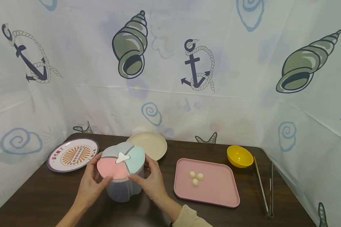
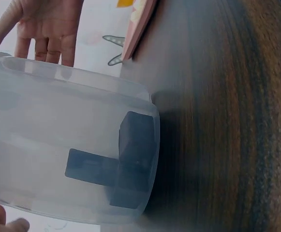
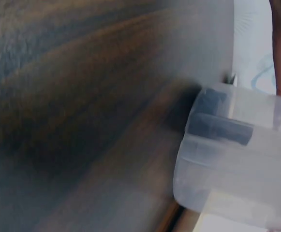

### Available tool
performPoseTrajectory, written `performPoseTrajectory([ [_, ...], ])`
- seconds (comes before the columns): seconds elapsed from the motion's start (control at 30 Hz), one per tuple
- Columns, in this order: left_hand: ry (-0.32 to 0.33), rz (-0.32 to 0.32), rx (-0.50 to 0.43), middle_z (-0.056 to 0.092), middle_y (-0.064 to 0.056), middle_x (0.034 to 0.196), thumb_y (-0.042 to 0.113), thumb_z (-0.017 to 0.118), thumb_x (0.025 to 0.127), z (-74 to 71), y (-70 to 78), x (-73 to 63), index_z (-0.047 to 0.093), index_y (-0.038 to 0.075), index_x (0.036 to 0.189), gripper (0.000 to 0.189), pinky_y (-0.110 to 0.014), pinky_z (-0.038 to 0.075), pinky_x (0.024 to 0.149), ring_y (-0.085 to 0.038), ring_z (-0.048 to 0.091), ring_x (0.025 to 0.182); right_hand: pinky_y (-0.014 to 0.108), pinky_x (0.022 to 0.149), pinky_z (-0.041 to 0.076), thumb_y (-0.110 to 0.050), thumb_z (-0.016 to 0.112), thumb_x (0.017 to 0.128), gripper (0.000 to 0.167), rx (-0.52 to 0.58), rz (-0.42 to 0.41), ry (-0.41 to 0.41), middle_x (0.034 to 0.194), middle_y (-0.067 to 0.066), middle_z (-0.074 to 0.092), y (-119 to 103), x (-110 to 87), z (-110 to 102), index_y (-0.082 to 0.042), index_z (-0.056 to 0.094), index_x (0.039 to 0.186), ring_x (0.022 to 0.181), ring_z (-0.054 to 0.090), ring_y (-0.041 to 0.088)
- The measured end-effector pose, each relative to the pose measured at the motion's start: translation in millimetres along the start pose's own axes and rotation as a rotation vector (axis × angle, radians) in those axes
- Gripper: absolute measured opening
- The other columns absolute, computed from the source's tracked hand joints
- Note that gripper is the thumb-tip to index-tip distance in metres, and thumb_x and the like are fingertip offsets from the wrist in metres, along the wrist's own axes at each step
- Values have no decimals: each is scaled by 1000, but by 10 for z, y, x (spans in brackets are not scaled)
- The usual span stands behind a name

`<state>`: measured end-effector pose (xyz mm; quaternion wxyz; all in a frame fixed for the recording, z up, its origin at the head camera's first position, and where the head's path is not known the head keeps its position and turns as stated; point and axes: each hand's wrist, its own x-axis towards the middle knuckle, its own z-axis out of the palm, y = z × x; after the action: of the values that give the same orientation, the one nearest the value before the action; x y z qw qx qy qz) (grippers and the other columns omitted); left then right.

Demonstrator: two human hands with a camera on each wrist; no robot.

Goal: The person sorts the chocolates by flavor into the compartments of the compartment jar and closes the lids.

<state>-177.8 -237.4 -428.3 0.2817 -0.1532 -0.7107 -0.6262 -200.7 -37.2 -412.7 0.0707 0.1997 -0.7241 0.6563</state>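
Note:
A translucent container (image 1: 120, 191) stands at the left of the table under a lid (image 1: 112, 167) of pink, teal and grey sections. A white three-armed piece (image 1: 122, 157) sits at the lid's centre. My left hand (image 1: 91, 184) holds the lid's left edge, thumb on the front rim. On the opposite side my right hand (image 1: 154, 182) grips the edge, its thumb also at the front. Through the clear wall in the left wrist view, dark blocks (image 2: 135, 140) show near the bottom. The right wrist view shows a dark piece (image 3: 220, 128) inside too.
Behind the container are a cream plate (image 1: 156, 146) and, to the left, a printed plate (image 1: 74, 156). On the right, a pink tray (image 1: 216, 189) bears three small pale balls (image 1: 195, 183). Beyond it are a yellow bowl (image 1: 240, 156) and metal tongs (image 1: 270, 209).

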Motion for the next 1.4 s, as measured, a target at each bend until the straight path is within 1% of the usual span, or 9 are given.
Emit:
performPoseTrajectory([
  [0.1,35,-20,97,35,3,134,-21,67,69,-1,22,-11,31,-6,141,82,-6,35,95,2,40,121,40,103,40,-17,81,73,73,53,-15,37,129,3,49,7,-29,40,-11,46,137,117,48,18],
  [0.2,75,-52,82,39,5,134,-22,65,71,20,43,-44,31,-8,139,77,-6,36,95,4,41,122,38,105,37,-11,80,73,73,96,-27,67,132,8,49,4,-57,79,-5,45,136,122,48,23],
  [0.27,114,-79,46,42,5,135,-22,63,73,49,63,-76,34,-7,137,72,-8,36,95,3,42,123,37,105,36,-10,80,73,73,97,-31,87,134,10,50,4,-73,101,-2,44,136,123,48,24],
  [0.43,196,-114,150,39,8,133,-20,65,74,127,115,-157,37,0,140,74,-7,36,94,3,39,125,39,103,39,-15,82,72,74,69,-62,145,131,10,51,25,-110,166,0,44,134,122,50,22],
  [0.67,144,-109,306,32,-14,147,-10,79,66,160,123,-187,21,15,149,104,-4,30,97,6,31,130,42,96,46,-23,81,73,69,-18,-110,195,123,6,51,31,-203,240,-4,47,129,114,51,22],
  [0.83,137,-143,329,30,-16,149,-5,82,64,149,128,-168,18,18,150,109,-2,28,96,9,27,130,36,90,48,-20,80,74,63,-53,-132,223,119,7,52,26,-247,269,-6,49,127,110,52,25],
  [1.0,103,-119,327,27,-17,149,-5,82,61,104,106,-151,13,17,150,114,0,25,96,9,26,128,37,88,49,-18,78,76,56,-28,-158,233,118,9,52,18,-281,283,-7,51,124,109,53,22],
  [1.2,56,-56,273,33,1,142,-12,80,59,26,66,-104,14,15,150,116,-2,31,92,7,34,122,41,93,47,-15,76,78,50,44,-149,188,117,10,53,8,-217,217,-7,53,122,110,55,27],
  [1.4,37,-55,301,32,14,138,-10,82,59,-13,55,-82,16,14,150,115,0,32,88,10,34,121,43,97,44,-16,77,78,61,87,-25,25,125,7,51,9,-80,54,-9,49,132,116,52,24],
])
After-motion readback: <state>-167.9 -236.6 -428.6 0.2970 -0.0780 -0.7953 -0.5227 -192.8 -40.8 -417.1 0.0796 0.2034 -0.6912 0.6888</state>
